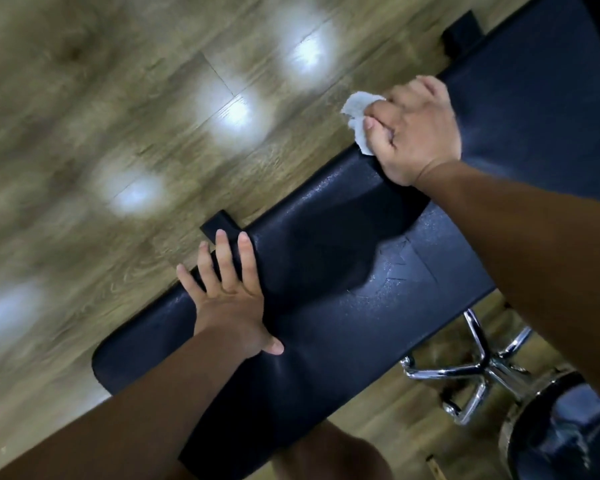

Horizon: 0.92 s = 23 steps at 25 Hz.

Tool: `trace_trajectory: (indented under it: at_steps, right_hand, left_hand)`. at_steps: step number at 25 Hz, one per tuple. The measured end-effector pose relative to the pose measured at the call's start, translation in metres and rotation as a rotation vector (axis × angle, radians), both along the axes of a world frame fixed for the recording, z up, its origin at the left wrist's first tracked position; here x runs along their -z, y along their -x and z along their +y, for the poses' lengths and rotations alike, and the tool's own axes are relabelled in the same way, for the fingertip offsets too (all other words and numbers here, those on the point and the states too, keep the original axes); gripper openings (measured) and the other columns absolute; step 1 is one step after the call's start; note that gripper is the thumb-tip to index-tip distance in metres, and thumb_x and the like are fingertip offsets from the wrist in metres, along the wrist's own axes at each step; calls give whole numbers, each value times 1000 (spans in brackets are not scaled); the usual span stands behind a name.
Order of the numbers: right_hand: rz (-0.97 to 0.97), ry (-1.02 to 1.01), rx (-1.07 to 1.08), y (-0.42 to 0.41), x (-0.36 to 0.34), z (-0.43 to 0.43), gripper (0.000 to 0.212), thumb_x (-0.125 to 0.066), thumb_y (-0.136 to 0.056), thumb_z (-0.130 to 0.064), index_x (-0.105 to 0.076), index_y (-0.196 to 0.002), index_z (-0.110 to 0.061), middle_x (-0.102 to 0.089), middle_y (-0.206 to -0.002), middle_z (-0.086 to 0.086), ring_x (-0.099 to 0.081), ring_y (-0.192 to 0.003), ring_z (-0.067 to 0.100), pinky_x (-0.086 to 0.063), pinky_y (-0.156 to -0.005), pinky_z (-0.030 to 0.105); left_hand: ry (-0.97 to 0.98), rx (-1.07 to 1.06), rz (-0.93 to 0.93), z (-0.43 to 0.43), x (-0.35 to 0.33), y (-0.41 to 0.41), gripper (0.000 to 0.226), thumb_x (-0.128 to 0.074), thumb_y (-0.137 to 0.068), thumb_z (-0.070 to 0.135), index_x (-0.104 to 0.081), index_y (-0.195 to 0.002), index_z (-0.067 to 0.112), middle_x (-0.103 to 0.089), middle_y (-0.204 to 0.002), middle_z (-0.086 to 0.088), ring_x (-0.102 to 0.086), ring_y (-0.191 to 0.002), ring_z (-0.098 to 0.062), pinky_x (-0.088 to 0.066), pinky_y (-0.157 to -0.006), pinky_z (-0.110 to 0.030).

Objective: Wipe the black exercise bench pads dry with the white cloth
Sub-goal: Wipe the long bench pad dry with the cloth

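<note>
A long black bench pad (326, 306) runs diagonally through the head view, with a second black pad (534, 98) beyond it at the upper right. My right hand (413, 133) is closed around a crumpled white cloth (359, 114) and presses it on the far edge where the two pads meet. My left hand (229, 292) lies flat on the near pad's far edge, fingers spread and curling over the side. Fine droplets glisten on the pad's surface near the middle.
A wooden plank floor (118, 133) with bright light reflections surrounds the bench. A stool with a chrome star base (478, 372) and a round dark seat (561, 431) stands at the lower right. Black bench frame feet (463, 32) stick out past the pads.
</note>
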State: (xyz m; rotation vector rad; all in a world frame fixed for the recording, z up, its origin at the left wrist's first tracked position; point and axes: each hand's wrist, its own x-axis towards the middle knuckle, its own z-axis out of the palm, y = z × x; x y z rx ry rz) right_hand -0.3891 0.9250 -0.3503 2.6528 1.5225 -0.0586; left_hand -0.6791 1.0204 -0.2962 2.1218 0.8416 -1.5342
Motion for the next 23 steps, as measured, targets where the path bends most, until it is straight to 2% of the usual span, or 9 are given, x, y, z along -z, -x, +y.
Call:
trace_trajectory:
  at_steps: [5,11,14,16,18,20,21,23]
  right_hand:
    - [-11,2,-35,2,-2,-1,35,-35,-95,-34,-63,-93,-13,-61,-90,14,-51,-90,33,-31,-102,43]
    - [-6,-2,-9,5,-1,0,35,-38,-95,-31,-67,-88,-12,-65,-83,14,-53,-84,33,-36,-99,45]
    - [26,46,52,4,-8,5,36,-39,-94,-33,-68,-86,-13,-67,-86,12,-56,-89,33,-36,-103,48]
    - [65,64,145,25,-15,13,34,-39,-91,-33,-69,-89,-17,-67,-92,11,-58,-98,33,-29,-109,51]
    - [209,62,-20,74,-22,19,34,-40,-88,-30,-71,-98,-21,-68,-104,10,-58,-107,32,-22,-113,58]
    - [339,104,-384,108,-30,8,40,-40,-90,-32,-66,-118,-23,-62,-128,8,-51,-125,28,-10,-114,63]
    - [350,147,-511,96,-32,-4,43,-40,-91,-33,-61,-127,-26,-55,-139,4,-45,-133,24,-5,-113,66]
    - [223,198,-505,21,-36,-34,47,-37,-93,-33,-50,-138,-28,-44,-149,2,-34,-141,18,-5,-108,75]
  left_hand:
    - [10,-19,-30,1,2,4,167,-78,-51,72,62,-110,4,56,-131,-29,37,-131,-54,11,-103,-76]
    - [23,-64,-34,2,1,6,166,-82,-53,65,63,-110,5,60,-124,-29,39,-129,-55,8,-103,-77]
    - [8,-68,-20,2,-2,6,168,-83,-51,65,63,-110,6,61,-123,-28,38,-130,-54,9,-104,-76]
    - [12,-58,-5,1,-3,5,169,-83,-48,66,62,-111,7,63,-120,-27,37,-132,-52,11,-105,-75]
    - [-4,-50,16,0,-4,3,171,-82,-44,70,62,-112,6,64,-119,-26,34,-134,-51,10,-105,-73]
    - [-26,-56,57,-1,-9,-2,173,-80,-41,73,62,-112,6,65,-116,-26,32,-136,-50,8,-107,-72]
    - [-40,-49,73,-2,-10,-4,173,-80,-41,74,62,-112,5,66,-114,-26,32,-136,-50,6,-109,-72]
    - [-56,-36,80,-4,-9,-6,173,-80,-41,74,62,-112,6,67,-111,-25,32,-137,-50,3,-110,-71]
